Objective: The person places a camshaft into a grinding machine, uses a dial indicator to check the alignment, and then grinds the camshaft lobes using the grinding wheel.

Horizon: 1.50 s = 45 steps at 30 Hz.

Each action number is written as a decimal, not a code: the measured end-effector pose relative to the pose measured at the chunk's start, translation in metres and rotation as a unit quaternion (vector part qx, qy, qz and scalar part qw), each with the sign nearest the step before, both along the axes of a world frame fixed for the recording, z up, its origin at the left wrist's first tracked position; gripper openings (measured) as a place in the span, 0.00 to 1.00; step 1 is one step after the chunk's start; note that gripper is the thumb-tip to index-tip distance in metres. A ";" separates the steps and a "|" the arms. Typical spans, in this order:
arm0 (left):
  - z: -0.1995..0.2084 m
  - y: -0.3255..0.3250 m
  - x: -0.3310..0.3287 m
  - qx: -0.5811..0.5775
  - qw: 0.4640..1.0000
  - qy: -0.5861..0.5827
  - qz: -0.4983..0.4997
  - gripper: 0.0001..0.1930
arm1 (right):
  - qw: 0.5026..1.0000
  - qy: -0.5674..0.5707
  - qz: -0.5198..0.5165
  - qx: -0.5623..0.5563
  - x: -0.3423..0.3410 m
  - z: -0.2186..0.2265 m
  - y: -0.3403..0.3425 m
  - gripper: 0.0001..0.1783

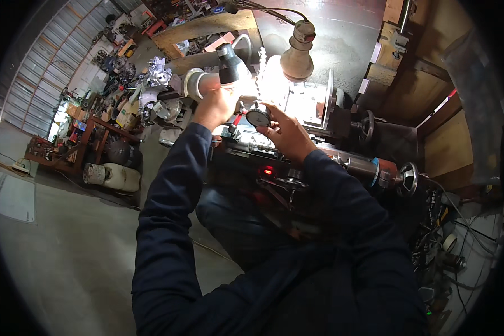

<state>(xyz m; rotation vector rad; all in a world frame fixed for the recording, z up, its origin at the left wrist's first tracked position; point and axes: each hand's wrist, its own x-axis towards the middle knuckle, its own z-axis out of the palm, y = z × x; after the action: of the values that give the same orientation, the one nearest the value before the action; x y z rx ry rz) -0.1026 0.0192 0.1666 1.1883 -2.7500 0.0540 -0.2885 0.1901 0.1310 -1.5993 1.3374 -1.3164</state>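
Observation:
A round, dark-faced dial indicator (258, 116) is gripped at its rim between the thumb and fingers of my right hand (290, 134). Close by on its left, my left hand (218, 106) is closed, its fingertips lost in glare, so what it grips cannot be made out. Both hands are over a metal lathe (252, 147). Just above my left hand is a black lamp head (229, 64), beside a rounded metal part (194, 84). A pale segmented hose (261, 64) rises behind the indicator. Red shows on a small part between my hands.
A second lamp (297, 60) shines onto the lathe from behind. Handwheels (410, 179) stick out on the right. Cables and tools (448, 246) crowd the lower right. On the left are a rusty frame (89, 140), a whitish jug (122, 177) and piled machine parts.

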 end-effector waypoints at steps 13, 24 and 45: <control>-0.023 0.041 0.055 0.165 0.958 0.135 -0.190 0.25 | 0.998 0.030 -0.019 -0.052 0.014 -0.003 -0.015 0.26; -0.013 0.048 0.060 0.253 0.942 0.205 -0.075 0.30 | 0.993 -0.085 0.021 0.076 0.015 -0.022 -0.028 0.28; 0.009 0.045 -0.006 0.046 0.975 0.195 0.093 0.16 | 0.988 -0.094 0.055 0.106 0.018 -0.024 -0.034 0.34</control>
<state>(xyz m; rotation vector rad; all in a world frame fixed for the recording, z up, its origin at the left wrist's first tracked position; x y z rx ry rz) -0.1090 0.0646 0.1760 1.3157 -2.3180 -0.2608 -0.2703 0.1563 0.1072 -1.3500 1.2120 -1.1843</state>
